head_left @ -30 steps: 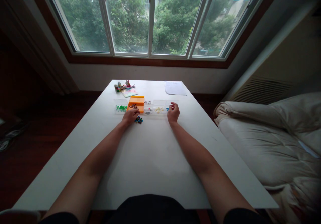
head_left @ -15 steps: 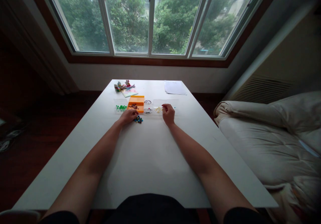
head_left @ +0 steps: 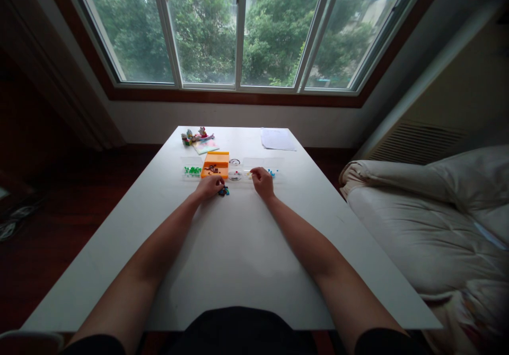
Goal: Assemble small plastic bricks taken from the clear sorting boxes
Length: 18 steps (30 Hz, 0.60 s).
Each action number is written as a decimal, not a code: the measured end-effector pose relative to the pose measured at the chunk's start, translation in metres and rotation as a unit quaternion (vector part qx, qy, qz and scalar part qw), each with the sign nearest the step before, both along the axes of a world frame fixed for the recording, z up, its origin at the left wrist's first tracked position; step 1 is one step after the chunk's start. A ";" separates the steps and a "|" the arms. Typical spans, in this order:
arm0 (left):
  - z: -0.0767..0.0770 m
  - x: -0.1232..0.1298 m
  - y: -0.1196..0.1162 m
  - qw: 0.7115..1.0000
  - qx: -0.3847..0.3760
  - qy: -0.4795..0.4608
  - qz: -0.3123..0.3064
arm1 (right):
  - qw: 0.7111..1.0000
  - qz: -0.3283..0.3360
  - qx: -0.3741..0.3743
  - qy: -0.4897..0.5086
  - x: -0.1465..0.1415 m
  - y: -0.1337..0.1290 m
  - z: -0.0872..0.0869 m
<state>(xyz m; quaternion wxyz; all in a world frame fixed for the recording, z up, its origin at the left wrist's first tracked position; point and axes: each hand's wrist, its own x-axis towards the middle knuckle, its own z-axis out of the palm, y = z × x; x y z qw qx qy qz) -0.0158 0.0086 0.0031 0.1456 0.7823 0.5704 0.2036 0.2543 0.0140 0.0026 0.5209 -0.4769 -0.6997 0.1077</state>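
My left hand is at a small pile of dark, blue and yellow building pieces on the white table. Its fingers are bent together at the pile's edge; what they hold is too small to name. My right hand hovers at the clear box, fingertips pinched near the cream pieces and partly covering them. Whatever sits in that pinch cannot be made out. Blue pieces lie just right of this hand. Beyond my left hand stands an open orange box with brown pieces in it.
Green pieces lie in a clear box on the left. A round clear container stands between the boxes. Small figures, a coloured card and white paper are at the table's far end. A sofa stands to the right.
My left hand has moved a little right along the pile, which has shifted slightly right. My right hand has moved left over the cream pieces, uncovering the blue ones.
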 end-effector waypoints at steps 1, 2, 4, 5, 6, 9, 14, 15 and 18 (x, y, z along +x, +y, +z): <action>0.000 0.002 -0.001 1.000 0.001 0.001 0.001 | 1.000 0.004 -0.002 -0.005 0.000 0.000 0.000; 0.000 0.004 -0.001 1.000 0.006 0.002 0.002 | 1.000 0.009 -0.004 -0.011 -0.001 -0.001 0.000; 0.001 0.007 -0.003 1.000 0.027 0.000 -0.003 | 0.999 0.021 -0.011 -0.024 -0.002 -0.002 0.000; 0.001 0.008 -0.004 0.999 0.041 -0.004 -0.007 | 0.999 0.027 -0.016 -0.030 -0.002 -0.003 0.000; 0.002 0.009 -0.005 0.998 0.053 -0.010 -0.012 | 0.999 0.032 -0.021 -0.037 -0.002 -0.004 0.000; 0.002 0.012 -0.007 0.997 0.073 -0.023 -0.020 | 0.996 0.053 -0.031 -0.058 -0.004 -0.005 0.000; -0.002 0.020 -0.009 0.996 0.079 -0.026 -0.012 | 0.985 0.108 -0.052 -0.128 -0.006 -0.002 -0.007; -0.003 0.022 -0.009 0.997 0.078 -0.026 -0.008 | 0.980 0.122 -0.054 -0.146 -0.007 -0.002 -0.008; -0.006 0.026 -0.010 0.996 0.079 -0.033 0.001 | 0.966 0.159 -0.045 -0.200 -0.010 -0.002 -0.012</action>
